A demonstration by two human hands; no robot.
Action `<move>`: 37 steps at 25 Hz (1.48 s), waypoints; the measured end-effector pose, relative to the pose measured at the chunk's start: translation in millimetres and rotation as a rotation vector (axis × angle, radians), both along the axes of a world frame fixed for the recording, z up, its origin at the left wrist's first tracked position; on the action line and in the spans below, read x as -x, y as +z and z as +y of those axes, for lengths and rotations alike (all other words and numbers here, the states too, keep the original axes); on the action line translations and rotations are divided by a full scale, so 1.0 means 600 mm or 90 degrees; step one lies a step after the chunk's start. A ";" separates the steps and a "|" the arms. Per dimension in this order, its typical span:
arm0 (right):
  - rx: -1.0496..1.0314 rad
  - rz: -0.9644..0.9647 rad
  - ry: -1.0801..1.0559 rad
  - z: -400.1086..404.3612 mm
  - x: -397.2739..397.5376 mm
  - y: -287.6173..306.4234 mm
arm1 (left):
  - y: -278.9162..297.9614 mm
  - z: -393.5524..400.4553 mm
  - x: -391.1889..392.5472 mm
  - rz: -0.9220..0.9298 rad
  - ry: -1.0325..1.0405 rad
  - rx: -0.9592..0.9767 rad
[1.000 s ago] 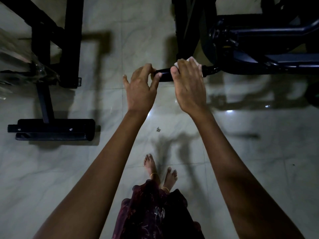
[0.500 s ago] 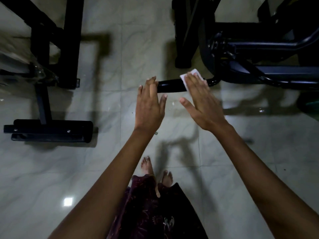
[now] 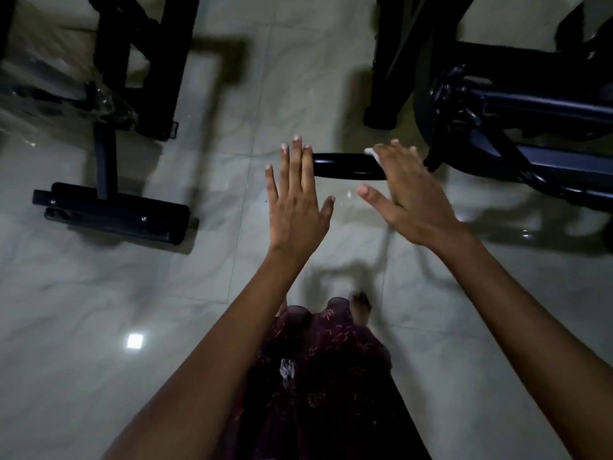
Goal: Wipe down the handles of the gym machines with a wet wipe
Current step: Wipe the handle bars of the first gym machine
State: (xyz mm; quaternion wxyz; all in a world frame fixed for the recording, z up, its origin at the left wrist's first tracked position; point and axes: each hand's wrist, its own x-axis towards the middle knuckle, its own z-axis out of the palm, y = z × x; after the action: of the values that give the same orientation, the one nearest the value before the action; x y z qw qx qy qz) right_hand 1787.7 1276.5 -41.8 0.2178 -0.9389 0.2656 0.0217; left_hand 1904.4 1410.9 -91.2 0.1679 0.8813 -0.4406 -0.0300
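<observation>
Pressing a white wet wipe (image 3: 374, 155) flat onto the short black cylindrical machine handle (image 3: 345, 166) with straight right-hand fingers (image 3: 394, 157), left hand (image 3: 293, 202) spread wide at its free end, likely steadying.

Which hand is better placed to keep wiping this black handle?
Right. The right hand lies flat over the wet wipe at the handle's machine end; the left hand is open at the free end, without a wipe.

A glossy black handle (image 3: 345, 166) juts horizontally leftward from the machine; a white wet wipe (image 3: 374, 155) lies against its right part.
</observation>
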 end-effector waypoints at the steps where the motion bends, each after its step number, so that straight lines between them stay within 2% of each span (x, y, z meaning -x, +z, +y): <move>1: 0.008 0.004 0.051 0.005 0.003 0.000 | 0.000 -0.006 0.007 -0.009 0.018 0.009; 4: 0.041 0.013 0.153 -0.016 0.038 -0.003 | -0.001 -0.021 0.023 -0.069 0.006 0.044; 8: -0.019 0.027 0.130 -0.046 0.025 0.003 | -0.033 -0.038 0.031 -0.097 0.013 0.112; 12: 0.025 0.002 0.264 -0.048 0.033 -0.002 | -0.059 -0.049 0.021 -0.124 0.033 0.187; 14: 0.033 0.001 0.272 -0.073 0.053 -0.006 | -0.066 -0.051 0.016 -0.168 0.022 0.184; 18: -0.011 0.008 0.184 -0.061 0.005 -0.006 | -0.075 -0.054 0.006 -0.216 0.028 0.183; 23: -0.045 -0.044 0.304 -0.073 0.026 -0.005 | -0.066 -0.059 0.019 -0.203 0.053 0.181; 25: -0.129 -0.054 0.281 -0.097 0.044 -0.003 | -0.056 -0.058 0.023 -0.188 0.068 0.161; 29: -0.483 -0.017 0.126 -0.104 -0.017 0.016 | -0.035 -0.046 0.062 -0.129 0.127 0.095; 34: -0.753 0.066 -0.003 -0.149 -0.056 -0.003 | -0.019 -0.042 0.113 -0.056 0.128 0.058; 37: -0.863 0.127 -0.013 -0.157 -0.074 -0.010 | -0.008 -0.047 0.117 -0.033 0.150 0.075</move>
State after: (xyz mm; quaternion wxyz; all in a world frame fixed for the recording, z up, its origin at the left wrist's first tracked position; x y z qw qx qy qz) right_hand 1832.2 1182.1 -47.6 0.7323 -0.5859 0.2213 0.2674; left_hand 1834.3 1382.7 -96.2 0.2104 0.9160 -0.3394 0.0387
